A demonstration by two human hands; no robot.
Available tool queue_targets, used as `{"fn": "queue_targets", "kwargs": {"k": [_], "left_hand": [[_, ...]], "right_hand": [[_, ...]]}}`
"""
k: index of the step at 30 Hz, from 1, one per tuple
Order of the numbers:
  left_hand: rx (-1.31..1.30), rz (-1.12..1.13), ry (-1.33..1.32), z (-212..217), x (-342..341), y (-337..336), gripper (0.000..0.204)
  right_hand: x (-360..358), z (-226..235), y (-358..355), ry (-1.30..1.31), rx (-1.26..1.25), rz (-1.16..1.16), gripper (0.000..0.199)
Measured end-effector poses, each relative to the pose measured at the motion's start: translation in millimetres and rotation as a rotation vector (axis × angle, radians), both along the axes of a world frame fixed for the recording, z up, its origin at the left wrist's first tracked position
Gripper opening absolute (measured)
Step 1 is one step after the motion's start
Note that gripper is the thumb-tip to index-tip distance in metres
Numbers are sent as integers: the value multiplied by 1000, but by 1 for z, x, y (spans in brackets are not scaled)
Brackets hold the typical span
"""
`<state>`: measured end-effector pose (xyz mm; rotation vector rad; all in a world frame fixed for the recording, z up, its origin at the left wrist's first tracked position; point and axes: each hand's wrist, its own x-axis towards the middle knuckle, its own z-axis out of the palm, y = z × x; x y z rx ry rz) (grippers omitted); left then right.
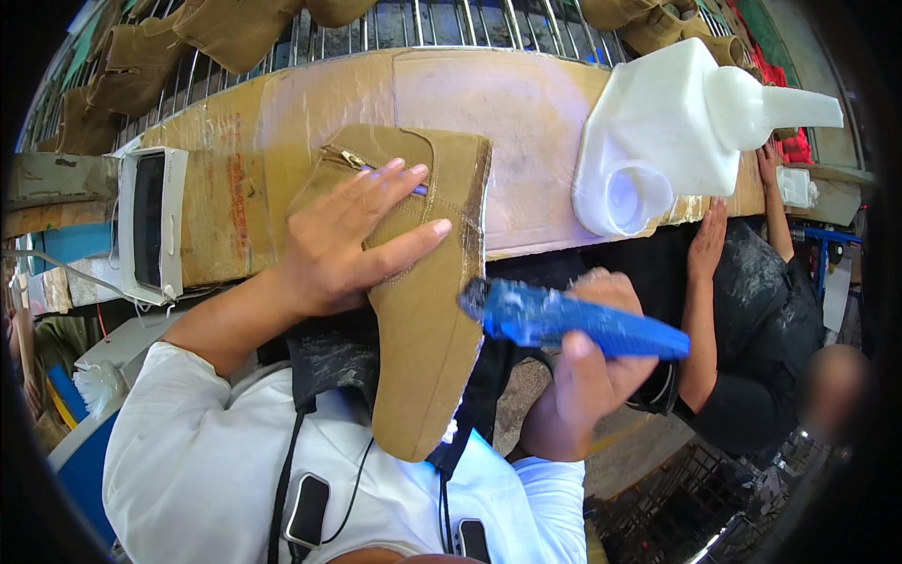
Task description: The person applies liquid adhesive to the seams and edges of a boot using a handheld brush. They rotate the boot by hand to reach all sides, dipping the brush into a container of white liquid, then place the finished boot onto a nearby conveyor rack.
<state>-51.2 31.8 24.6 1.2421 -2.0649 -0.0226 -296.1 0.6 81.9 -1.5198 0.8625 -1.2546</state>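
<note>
A tan boot upper with a gold zipper lies on its side, partly over the front edge of the cardboard-topped bench. My left hand rests flat on its shaft, fingers spread near the zipper. A small purple strip shows by the fingertips; what it is I cannot tell. In my right hand is a brush with a blue handle, gripped with fingers and thumb. Its dark, caked bristle end touches or nearly touches the upper's right-hand edge. White residue sits along that edge near the toe.
A white plastic bottle with a side cup stands on the cardboard at right. A white-framed box is at left. More tan boots sit on a metal rack behind. A person in dark clothes works at right.
</note>
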Motion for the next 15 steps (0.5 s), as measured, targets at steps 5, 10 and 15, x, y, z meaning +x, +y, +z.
{"fn": "queue_targets", "kwargs": {"k": [5, 10, 15], "left_hand": [[7, 10, 9, 2, -1, -2, 47], [-8, 4, -24, 7, -4, -5, 53], [23, -20, -126, 13, 3, -10, 57]], "right_hand": [[-14, 25, 11, 26, -187, 269, 31], [4, 17, 0, 10, 83, -177, 29], [-9, 27, 9, 20, -111, 6, 32]]}}
